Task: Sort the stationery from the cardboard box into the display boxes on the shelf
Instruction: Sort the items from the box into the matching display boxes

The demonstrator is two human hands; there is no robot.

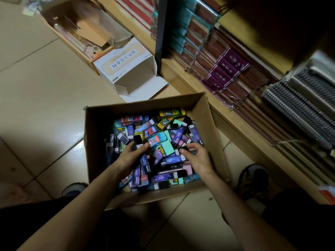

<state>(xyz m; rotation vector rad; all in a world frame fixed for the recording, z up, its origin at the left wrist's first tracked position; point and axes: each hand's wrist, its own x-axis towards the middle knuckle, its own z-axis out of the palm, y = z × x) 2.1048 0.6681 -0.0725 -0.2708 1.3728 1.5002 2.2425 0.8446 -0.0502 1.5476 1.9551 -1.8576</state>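
Observation:
A brown cardboard box (pixel 208 124) stands open on the floor between my feet, filled with several small flat stationery cases (pixel 163 138) in purple, teal, black and yellow. My left hand (pixel 130 156) is inside the box, closed around a bunch of dark purple cases (pixel 144 162). Also inside, further right, my right hand (pixel 195 157) pinches a small black case (pixel 185 148) between thumb and fingers. An empty white display box (pixel 126 69) lies open on its side just beyond the cardboard box.
A wooden shelf (pixel 226 113) runs along the right, packed with notebooks (pixel 226 69) and spiral-bound pads (pixel 299 105). A black upright post (pixel 161 33) divides it. Another open cardboard box (pixel 87 31) sits at the upper left. Tiled floor (pixel 36 87) spreads to the left. My shoes flank the box.

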